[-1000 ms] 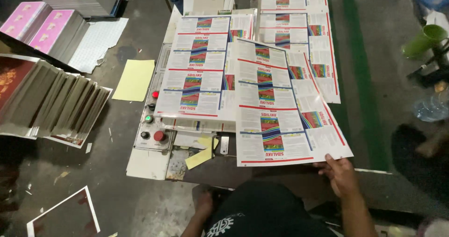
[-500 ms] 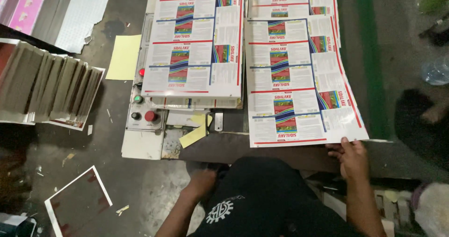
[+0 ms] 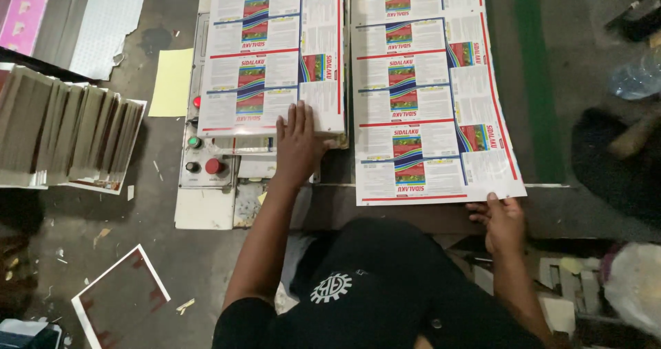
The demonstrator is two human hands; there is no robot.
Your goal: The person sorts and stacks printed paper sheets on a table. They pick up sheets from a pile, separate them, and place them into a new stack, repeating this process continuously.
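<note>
Left hand (image 3: 297,146) flat, fingers spread, pressing near edge of left printed stack (image 3: 275,53) — right hand (image 3: 505,221) pinching near-right corner of right printed stack (image 3: 427,87)

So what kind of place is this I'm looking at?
Most likely a print shop or packaging floor. Two stacks of printed label sheets lie on a machine bed, a control panel with coloured buttons sits beside them, and fanned stacks of cut sheets stand on the floor.

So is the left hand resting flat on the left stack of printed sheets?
Yes, the left hand lies palm down on the near edge of the left stack of printed sheets.
</note>
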